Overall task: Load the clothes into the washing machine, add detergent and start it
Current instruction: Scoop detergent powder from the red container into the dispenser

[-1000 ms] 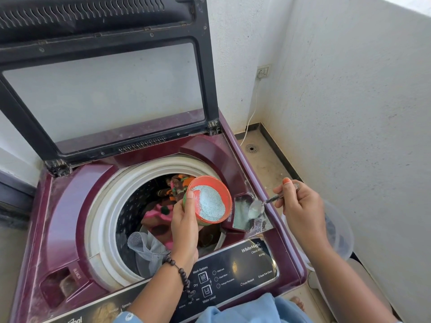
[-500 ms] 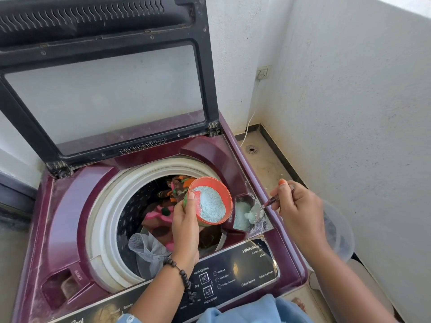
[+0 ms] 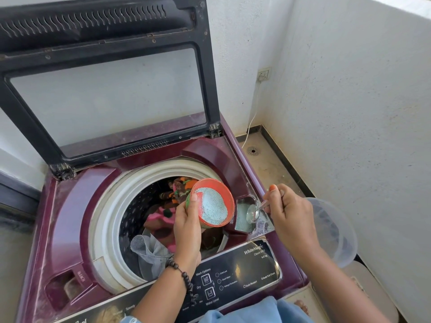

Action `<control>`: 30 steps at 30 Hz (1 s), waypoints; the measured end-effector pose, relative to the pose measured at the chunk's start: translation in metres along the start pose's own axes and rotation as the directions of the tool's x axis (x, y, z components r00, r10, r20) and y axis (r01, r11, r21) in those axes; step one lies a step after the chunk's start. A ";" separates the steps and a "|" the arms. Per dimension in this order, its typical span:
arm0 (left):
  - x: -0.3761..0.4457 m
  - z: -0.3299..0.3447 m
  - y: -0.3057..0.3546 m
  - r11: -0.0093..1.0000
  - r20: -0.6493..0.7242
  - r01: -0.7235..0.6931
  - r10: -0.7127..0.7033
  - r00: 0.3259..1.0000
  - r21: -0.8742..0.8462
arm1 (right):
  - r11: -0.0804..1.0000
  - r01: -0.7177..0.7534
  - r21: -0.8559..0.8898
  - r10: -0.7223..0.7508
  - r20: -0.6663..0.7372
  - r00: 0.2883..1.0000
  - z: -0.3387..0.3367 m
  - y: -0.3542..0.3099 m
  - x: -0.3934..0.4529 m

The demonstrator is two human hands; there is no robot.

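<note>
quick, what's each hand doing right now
Left hand: closed in a grip on the red detergent tub.
Right hand: closed, pinching the spoon over the detergent compartment.

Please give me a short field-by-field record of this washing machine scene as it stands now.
machine: maroon top-loading washing machine, lid raised
drum: holds colourful clothes
left hand: left hand grips a round red container of pale blue detergent powder, tilted over the drum's edge
right hand: right hand pinches a small clear spoon, bowl over the detergent compartment
compartment: some powder already inside
beside machine: clear plastic tub on the right
control panel: black control panel, untouched
</note>
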State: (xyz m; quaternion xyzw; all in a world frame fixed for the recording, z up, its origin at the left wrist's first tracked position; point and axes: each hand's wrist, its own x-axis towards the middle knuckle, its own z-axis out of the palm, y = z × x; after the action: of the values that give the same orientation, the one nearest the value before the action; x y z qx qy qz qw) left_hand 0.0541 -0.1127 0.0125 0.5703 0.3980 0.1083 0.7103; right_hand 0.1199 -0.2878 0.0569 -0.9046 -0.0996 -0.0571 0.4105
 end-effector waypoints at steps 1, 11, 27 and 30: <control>0.000 0.000 0.000 1.000 -0.002 0.001 -0.001 1.000 -0.004 | 1.000 0.001 0.008 -0.001 -0.002 1.000 0.000 0.000 0.000; -0.001 0.000 0.001 1.000 0.010 -0.002 0.002 1.000 -0.003 | 0.893 -0.025 0.449 0.006 0.045 0.999 0.003 -0.008 -0.001; -0.002 0.001 0.004 0.998 -0.007 -0.055 0.055 0.998 0.002 | 0.932 -0.175 0.319 0.002 0.477 0.879 0.024 0.014 -0.004; -0.001 0.000 0.003 0.999 -0.028 -0.051 0.051 0.998 -0.014 | 0.923 -0.181 0.339 -0.009 0.490 0.872 0.022 0.015 -0.003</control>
State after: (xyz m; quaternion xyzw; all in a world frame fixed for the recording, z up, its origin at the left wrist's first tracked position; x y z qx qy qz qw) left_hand 0.0545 -0.1126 0.0156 0.5736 0.3923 0.1371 0.7059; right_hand 0.1214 -0.2818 0.0309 -0.7984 -0.1664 0.2089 0.5396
